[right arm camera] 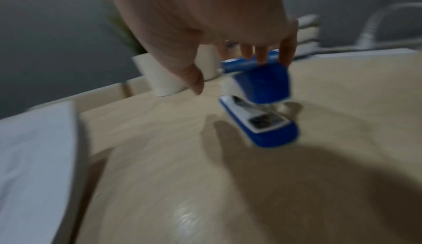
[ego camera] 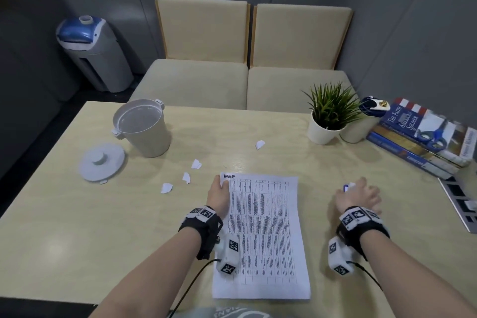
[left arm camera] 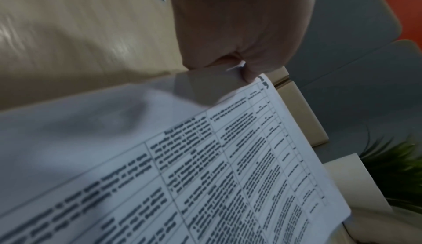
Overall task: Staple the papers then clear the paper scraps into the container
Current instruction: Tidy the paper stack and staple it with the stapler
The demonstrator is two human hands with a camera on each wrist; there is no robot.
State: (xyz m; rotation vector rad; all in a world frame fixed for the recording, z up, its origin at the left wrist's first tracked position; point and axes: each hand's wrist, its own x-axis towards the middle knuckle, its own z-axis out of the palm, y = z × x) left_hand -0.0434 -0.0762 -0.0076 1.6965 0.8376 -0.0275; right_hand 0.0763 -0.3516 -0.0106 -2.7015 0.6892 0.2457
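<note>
Two hands: left (ego camera: 219, 195) pinches papers (ego camera: 263, 235), right (ego camera: 358, 195) over stapler (right arm camera: 258, 103).

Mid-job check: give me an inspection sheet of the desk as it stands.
Surface: wooden table.
Job's things: papers flat; four scraps loose; container open, lid beside; stapler gaping.
Clutter: plant, books, scissors.
Grippers: left hand pinches the papers' corner; right hand over stapler, fingertips at its top.
Cables: wrist-camera cords.
Surroundings: seats, bin.
</note>
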